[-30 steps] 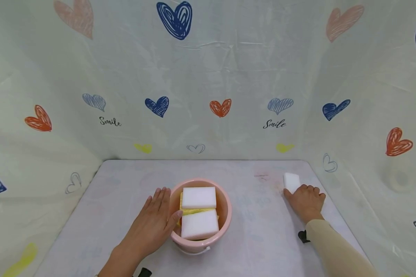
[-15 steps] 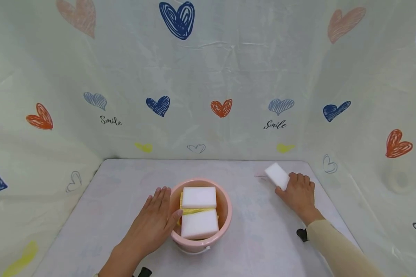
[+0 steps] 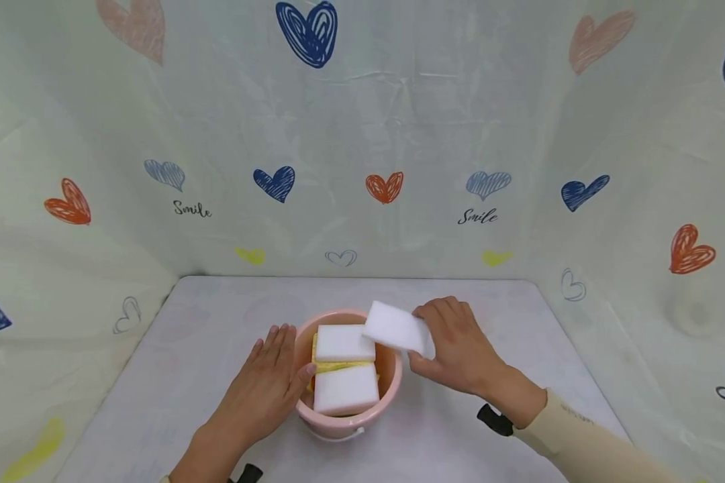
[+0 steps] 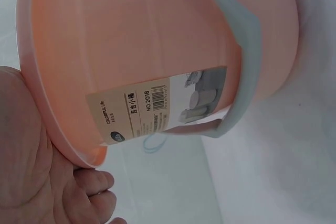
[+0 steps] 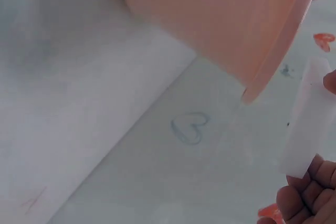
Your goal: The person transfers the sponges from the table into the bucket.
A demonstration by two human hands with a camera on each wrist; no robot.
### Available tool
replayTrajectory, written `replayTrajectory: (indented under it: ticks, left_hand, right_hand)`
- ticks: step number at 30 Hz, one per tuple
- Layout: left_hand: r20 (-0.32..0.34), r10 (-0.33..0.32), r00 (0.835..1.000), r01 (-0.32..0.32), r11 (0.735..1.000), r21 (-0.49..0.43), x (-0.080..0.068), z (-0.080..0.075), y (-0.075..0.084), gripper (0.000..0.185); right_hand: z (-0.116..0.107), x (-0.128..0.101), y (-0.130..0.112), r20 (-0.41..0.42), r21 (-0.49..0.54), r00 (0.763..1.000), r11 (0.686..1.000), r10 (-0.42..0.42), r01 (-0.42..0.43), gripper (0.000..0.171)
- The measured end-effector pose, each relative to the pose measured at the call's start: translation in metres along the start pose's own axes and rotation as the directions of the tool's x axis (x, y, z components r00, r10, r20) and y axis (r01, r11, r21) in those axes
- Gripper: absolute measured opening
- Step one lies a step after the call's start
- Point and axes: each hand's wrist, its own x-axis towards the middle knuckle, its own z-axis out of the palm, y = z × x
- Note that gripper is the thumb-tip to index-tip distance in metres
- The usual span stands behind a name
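A pink bucket [image 3: 393, 389] stands on the table, with two white sponges [image 3: 346, 390] lying on top of yellow pieces [image 3: 341, 367] inside it. My left hand [image 3: 261, 386] rests against the bucket's left rim, fingers straight and thumb over the edge. In the left wrist view the palm touches the rim of the bucket [image 4: 63, 129], which bears a paper label [image 4: 157, 106]. My right hand [image 3: 459, 352] pinches another white sponge [image 3: 395, 327] between thumb and fingers, tilted above the bucket's right rim. The right wrist view shows that white sponge [image 5: 310, 124] edge-on beside the bucket.
A white table [image 3: 217, 315] carries the bucket, whose pale handle [image 3: 338, 437] hangs down at the front. A whitish curtain [image 3: 332, 228] printed with hearts and "Smile" surrounds the table at the back and both sides. Dark straps [image 3: 494, 420] sit at the wrists.
My right hand has picked the white sponge up from the table's far right and carried it left to the bucket's right rim. My left hand has stayed at the bucket.
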Motion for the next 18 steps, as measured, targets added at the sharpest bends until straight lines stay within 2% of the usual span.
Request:
replayTrajectory:
  ticks: [3,6,13,16,18]
  left_hand:
    - [-0.013,0.007,1.000,-0.007,1.000,0.000,0.000,0.001,-0.001,0.080]
    - [-0.020,0.012,1.000,-0.012,1.000,0.005,0.000,0.001,-0.002,0.080]
    - [-0.022,0.014,1.000,-0.013,1.000,0.001,-0.002,0.001,-0.002,0.080]
    - [-0.022,0.015,1.000,-0.015,1.000,0.003,-0.002,0.001,-0.001,0.080]
    - [-0.025,0.018,1.000,-0.017,1.000,0.004,-0.002,0.001,-0.001,0.080]
  right_hand:
    - [-0.001,0.005,-0.022,0.079,0.022,0.995,0.998,-0.056,0.054,0.049]
    - [0.003,0.010,-0.039,0.164,0.040,0.979,0.993,-0.120,0.115,0.050]
    - [0.011,0.025,-0.062,0.372,0.067,0.905,0.979,-0.204,0.193,0.045]
    - [0.011,0.030,-0.065,0.434,0.058,0.876,0.977,-0.211,0.206,0.045]
    - [0.009,0.031,-0.065,0.453,0.050,0.865,0.976,-0.213,0.214,0.045]
